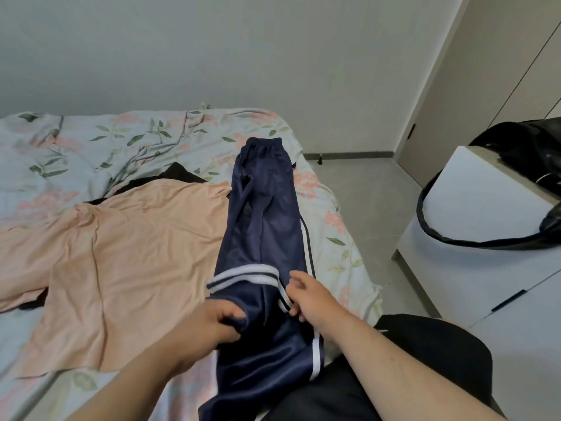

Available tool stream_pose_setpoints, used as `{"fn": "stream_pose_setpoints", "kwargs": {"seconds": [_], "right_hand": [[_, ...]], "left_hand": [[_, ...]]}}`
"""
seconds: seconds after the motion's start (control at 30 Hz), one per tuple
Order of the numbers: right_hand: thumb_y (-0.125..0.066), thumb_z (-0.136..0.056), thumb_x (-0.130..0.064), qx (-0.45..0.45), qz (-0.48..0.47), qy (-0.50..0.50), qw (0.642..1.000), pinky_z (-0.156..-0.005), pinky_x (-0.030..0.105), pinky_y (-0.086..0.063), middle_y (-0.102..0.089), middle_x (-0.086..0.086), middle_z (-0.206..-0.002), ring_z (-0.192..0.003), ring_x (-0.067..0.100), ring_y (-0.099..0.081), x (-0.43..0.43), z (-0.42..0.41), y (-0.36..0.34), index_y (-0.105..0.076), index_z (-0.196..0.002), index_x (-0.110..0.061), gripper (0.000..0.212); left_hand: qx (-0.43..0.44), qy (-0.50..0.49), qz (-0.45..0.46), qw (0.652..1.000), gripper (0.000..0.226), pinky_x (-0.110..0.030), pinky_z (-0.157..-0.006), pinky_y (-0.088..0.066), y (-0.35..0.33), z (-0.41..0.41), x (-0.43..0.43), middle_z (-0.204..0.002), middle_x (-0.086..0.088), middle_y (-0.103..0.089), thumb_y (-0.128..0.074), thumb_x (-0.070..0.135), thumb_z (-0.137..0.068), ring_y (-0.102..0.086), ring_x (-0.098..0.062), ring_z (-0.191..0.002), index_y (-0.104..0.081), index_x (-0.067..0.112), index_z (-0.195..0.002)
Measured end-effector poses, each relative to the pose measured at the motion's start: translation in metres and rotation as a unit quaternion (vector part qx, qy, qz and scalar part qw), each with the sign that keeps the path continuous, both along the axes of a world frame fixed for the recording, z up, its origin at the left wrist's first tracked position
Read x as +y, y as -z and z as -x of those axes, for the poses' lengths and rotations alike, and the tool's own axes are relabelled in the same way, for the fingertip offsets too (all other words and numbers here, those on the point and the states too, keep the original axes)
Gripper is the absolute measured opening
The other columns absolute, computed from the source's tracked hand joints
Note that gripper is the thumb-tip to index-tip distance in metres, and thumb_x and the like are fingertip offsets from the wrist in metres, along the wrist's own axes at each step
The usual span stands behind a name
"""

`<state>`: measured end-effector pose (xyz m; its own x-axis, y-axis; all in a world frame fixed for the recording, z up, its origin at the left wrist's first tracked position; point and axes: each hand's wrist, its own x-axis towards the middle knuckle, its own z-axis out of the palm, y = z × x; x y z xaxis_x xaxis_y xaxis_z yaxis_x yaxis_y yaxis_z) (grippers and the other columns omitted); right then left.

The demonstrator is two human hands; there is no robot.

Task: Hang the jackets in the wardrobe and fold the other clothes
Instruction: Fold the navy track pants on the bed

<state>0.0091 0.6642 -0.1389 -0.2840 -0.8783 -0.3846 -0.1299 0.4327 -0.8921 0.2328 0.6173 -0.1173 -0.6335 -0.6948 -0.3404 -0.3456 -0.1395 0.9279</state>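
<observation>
Navy track pants (267,214) with white side stripes lie lengthwise along the right side of the bed (91,141), waistband at the far end. Their lower leg is doubled over, so a striped band runs across the fabric. My left hand (218,323) grips a bunched fold of the navy fabric at its left edge. My right hand (309,296) pinches the striped right edge of the same fold. A peach shirt (127,253) is spread flat to the left of the pants, over a black garment (179,174) that shows only at its edges.
A white cabinet (473,208) stands to the right with a black bag (528,153) on top. Pale wardrobe doors (485,95) rise at the far right. Grey floor lies between bed and cabinet. My black-clad leg (425,360) is at the bottom right.
</observation>
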Motion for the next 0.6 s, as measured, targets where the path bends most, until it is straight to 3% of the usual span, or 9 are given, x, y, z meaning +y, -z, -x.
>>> {"fn": "stream_pose_setpoints", "kwargs": {"seconds": [0.07, 0.13, 0.2, 0.27, 0.33, 0.4, 0.5, 0.6], "right_hand": [[-0.046, -0.102, -0.037, -0.150, -0.025, 0.045, 0.987, -0.052, 0.023, -0.046, -0.058, -0.002, -0.127, -0.065, 0.016, -0.059, 0.003, 0.002, -0.013, -0.040, -0.144, -0.030, 0.043], [-0.042, -0.098, -0.059, -0.209, -0.069, 0.021, 0.975, -0.059, 0.028, -0.051, -0.061, 0.001, -0.118, -0.074, 0.021, -0.060, 0.013, 0.004, -0.019, -0.050, -0.128, -0.037, 0.038], [-0.043, -0.092, -0.068, -0.184, -0.111, -0.017, 0.976, -0.063, 0.029, -0.054, -0.060, 0.001, -0.093, -0.072, 0.019, -0.056, 0.021, 0.007, -0.017, -0.061, -0.112, -0.035, 0.042], [-0.057, -0.091, -0.055, -0.067, -0.139, -0.074, 0.985, -0.059, 0.027, -0.051, -0.054, -0.002, -0.076, -0.064, 0.014, -0.049, 0.027, 0.007, -0.013, -0.069, -0.095, -0.026, 0.031], [-0.069, -0.084, -0.024, 0.119, -0.145, -0.145, 0.972, -0.059, 0.023, -0.052, -0.058, -0.005, -0.074, -0.062, 0.010, -0.051, 0.032, 0.008, -0.010, -0.068, -0.077, -0.023, 0.007], [-0.064, -0.081, -0.002, 0.229, -0.138, -0.166, 0.949, -0.052, 0.012, -0.043, -0.057, -0.009, -0.074, -0.062, 0.005, -0.052, 0.034, 0.008, -0.007, -0.063, -0.072, -0.027, 0.026], [-0.051, -0.083, 0.006, 0.261, -0.147, -0.156, 0.941, -0.052, 0.012, -0.037, -0.050, -0.010, -0.080, -0.072, 0.008, -0.051, 0.035, 0.009, -0.006, -0.063, -0.083, -0.021, 0.030], [-0.046, -0.084, 0.010, 0.301, -0.174, -0.178, 0.920, -0.054, 0.015, -0.037, -0.045, -0.008, -0.079, -0.072, 0.011, -0.047, 0.036, 0.011, -0.005, -0.065, -0.109, -0.003, 0.034]], "left_hand": [[-0.115, 0.153, 0.151, 0.970, 0.037, -0.016, -0.069, -0.047, 0.009, 0.000, 0.014, -0.068, 0.011, -0.069, -0.050, -0.013, -0.067, -0.064, -0.004, -0.069, -0.077, 0.011, -0.073], [-0.196, 0.279, 0.291, 0.894, 0.041, -0.012, -0.077, -0.043, 0.018, 0.001, 0.030, -0.081, 0.011, -0.073, -0.049, -0.006, -0.065, -0.065, -0.005, -0.083, -0.079, 0.015, -0.083], [-0.204, 0.328, 0.424, 0.819, 0.037, -0.014, -0.075, -0.043, 0.027, -0.006, 0.039, -0.076, 0.012, -0.071, -0.058, 0.002, -0.054, -0.062, -0.009, -0.078, -0.079, 0.025, -0.074], [-0.183, 0.328, 0.483, 0.791, 0.028, -0.014, -0.077, -0.047, 0.034, -0.014, 0.044, -0.062, 0.015, -0.064, -0.059, 0.008, -0.041, -0.056, -0.005, -0.066, -0.071, 0.026, -0.058], [-0.200, 0.328, 0.439, 0.812, 0.026, -0.021, -0.096, -0.044, 0.036, -0.021, 0.046, -0.066, 0.011, -0.064, -0.052, 0.006, -0.049, -0.053, -0.005, -0.071, -0.069, 0.022, -0.060], [-0.252, 0.338, 0.369, 0.828, 0.032, -0.026, -0.110, -0.032, 0.035, -0.029, 0.046, -0.078, 0.013, -0.066, -0.043, 0.006, -0.057, -0.048, 0.003, -0.086, -0.068, 0.020, -0.070], [-0.282, 0.329, 0.232, 0.871, 0.040, -0.044, -0.104, -0.041, 0.022, -0.035, 0.046, -0.084, 0.033, -0.064, -0.041, 0.014, -0.057, -0.046, 0.015, -0.096, -0.067, 0.038, -0.075], [-0.201, 0.216, 0.040, 0.955, 0.035, -0.024, -0.076, -0.051, 0.003, -0.033, 0.037, -0.078, 0.006, -0.074, -0.046, 0.015, -0.054, -0.063, -0.008, -0.075, -0.076, 0.033, -0.062]]}}
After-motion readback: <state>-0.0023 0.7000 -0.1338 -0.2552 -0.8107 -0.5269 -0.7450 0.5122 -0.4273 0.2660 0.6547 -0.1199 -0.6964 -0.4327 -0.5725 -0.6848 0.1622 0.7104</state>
